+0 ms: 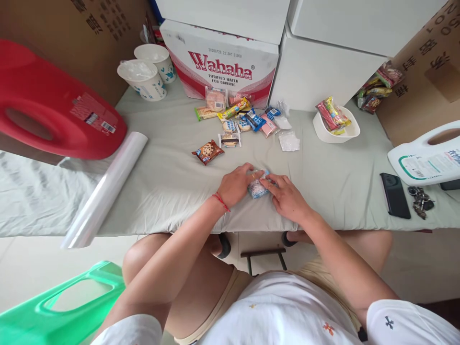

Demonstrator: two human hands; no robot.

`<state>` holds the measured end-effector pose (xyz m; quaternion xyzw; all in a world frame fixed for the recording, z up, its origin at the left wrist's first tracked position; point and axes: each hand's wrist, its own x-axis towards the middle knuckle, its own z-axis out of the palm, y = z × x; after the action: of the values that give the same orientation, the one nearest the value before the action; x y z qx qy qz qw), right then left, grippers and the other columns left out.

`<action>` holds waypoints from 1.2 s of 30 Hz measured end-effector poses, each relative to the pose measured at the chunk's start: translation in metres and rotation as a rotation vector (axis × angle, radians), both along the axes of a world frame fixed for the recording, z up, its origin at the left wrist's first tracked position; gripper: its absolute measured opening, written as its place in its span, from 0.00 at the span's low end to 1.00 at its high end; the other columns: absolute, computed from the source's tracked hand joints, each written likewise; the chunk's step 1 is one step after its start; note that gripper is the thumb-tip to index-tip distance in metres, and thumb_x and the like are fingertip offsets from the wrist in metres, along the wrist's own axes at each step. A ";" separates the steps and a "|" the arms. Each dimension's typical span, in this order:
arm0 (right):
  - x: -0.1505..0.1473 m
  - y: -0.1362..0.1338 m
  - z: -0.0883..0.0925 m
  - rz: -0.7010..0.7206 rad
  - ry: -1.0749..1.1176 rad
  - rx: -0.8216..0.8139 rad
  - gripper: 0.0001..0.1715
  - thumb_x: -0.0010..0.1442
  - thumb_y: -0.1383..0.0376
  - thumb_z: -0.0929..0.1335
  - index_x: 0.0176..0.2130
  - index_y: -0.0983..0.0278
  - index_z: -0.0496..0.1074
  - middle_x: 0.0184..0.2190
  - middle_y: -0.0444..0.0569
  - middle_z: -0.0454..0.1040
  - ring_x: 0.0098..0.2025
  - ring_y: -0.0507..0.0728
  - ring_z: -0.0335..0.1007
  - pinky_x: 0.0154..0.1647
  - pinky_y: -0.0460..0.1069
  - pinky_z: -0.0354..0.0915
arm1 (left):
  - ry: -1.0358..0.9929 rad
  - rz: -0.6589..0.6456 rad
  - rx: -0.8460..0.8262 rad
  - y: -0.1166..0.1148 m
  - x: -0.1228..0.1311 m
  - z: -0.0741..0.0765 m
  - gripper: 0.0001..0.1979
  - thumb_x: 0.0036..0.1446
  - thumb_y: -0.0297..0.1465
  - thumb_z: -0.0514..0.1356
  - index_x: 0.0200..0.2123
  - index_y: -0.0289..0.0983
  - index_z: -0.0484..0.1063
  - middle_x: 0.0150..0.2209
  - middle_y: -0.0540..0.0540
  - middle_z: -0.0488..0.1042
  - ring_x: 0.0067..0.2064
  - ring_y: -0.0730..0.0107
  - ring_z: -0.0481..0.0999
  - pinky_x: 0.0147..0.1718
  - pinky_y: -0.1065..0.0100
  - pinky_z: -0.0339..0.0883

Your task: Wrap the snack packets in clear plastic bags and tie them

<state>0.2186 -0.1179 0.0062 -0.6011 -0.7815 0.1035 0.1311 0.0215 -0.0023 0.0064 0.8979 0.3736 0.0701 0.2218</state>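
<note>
A small blue-and-white packet (258,190), shiny as if covered in clear plastic, lies on the cloth near the front edge. My left hand (235,184), with a red cord at the wrist, grips it from the left. From the right, my right hand (289,197) presses its fingers onto the same packet, and the fingers hide part of it. Beyond them sits a brown cookie packet (208,152). Farther back lie a wafer pack (230,140), a yellow snack bar (234,110), a blue snack packet (253,120) and a clear plastic packet (289,142).
A plastic film roll (108,187) and a red jug (61,105) stand left, with paper cups (143,81) behind. A Wahaha carton (223,62) backs the table. Rightward are a white bowl (336,132), a phone (395,195), keys (420,201) and a white jug (427,158).
</note>
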 end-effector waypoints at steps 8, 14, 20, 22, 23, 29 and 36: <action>0.009 0.022 0.004 0.071 -0.057 -0.036 0.38 0.65 0.65 0.68 0.71 0.57 0.60 0.67 0.56 0.64 0.57 0.67 0.63 0.56 0.65 0.69 | -0.058 -0.112 0.066 0.011 0.003 -0.002 0.28 0.59 0.22 0.54 0.60 0.45 0.76 0.58 0.39 0.74 0.63 0.48 0.63 0.57 0.47 0.66; 0.015 0.029 0.013 0.054 0.239 -0.051 0.22 0.71 0.60 0.64 0.62 0.58 0.70 0.55 0.55 0.74 0.52 0.62 0.69 0.52 0.59 0.71 | -0.453 0.021 -0.404 0.016 0.000 0.002 0.17 0.51 0.27 0.59 0.43 0.38 0.82 0.54 0.40 0.77 0.61 0.51 0.70 0.63 0.48 0.63; -0.009 0.019 0.019 -0.373 1.203 -0.195 0.28 0.65 0.39 0.66 0.40 0.60 0.73 0.31 0.46 0.72 0.30 0.55 0.67 0.31 0.51 0.68 | -0.934 0.074 -1.237 -0.005 -0.002 0.021 0.27 0.52 0.47 0.69 0.50 0.37 0.74 0.49 0.38 0.81 0.49 0.53 0.81 0.48 0.54 0.74; -0.018 0.018 0.017 -0.457 1.343 -0.226 0.30 0.60 0.37 0.69 0.38 0.61 0.72 0.29 0.45 0.71 0.28 0.54 0.65 0.28 0.50 0.66 | -0.943 0.138 -1.215 -0.015 0.004 0.016 0.31 0.46 0.45 0.74 0.50 0.36 0.73 0.47 0.39 0.82 0.46 0.57 0.81 0.44 0.60 0.74; -0.021 0.017 0.016 -0.474 1.366 -0.247 0.30 0.58 0.37 0.70 0.37 0.61 0.72 0.28 0.45 0.71 0.28 0.54 0.65 0.27 0.50 0.66 | -0.926 0.185 -1.189 -0.019 0.007 0.012 0.31 0.45 0.46 0.75 0.48 0.35 0.74 0.44 0.40 0.82 0.43 0.59 0.81 0.41 0.62 0.73; -0.024 0.002 0.003 -0.478 1.397 -0.334 0.30 0.55 0.41 0.74 0.42 0.62 0.73 0.34 0.47 0.76 0.32 0.54 0.70 0.34 0.50 0.71 | -0.752 0.379 -1.036 -0.025 0.015 -0.003 0.15 0.48 0.41 0.70 0.32 0.37 0.74 0.26 0.48 0.79 0.30 0.65 0.78 0.28 0.68 0.66; -0.019 -0.034 -0.004 -0.697 1.241 -0.340 0.31 0.53 0.39 0.75 0.30 0.63 0.71 0.21 0.42 0.70 0.19 0.48 0.58 0.16 0.43 0.54 | -0.438 0.254 -0.779 -0.052 0.017 0.005 0.14 0.56 0.41 0.62 0.24 0.40 0.70 0.20 0.51 0.74 0.24 0.67 0.75 0.26 0.68 0.61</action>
<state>0.2000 -0.1517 0.0019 -0.6576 -0.3001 0.4970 0.4801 0.0387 -0.0538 0.0110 0.6588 0.4235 0.1393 0.6061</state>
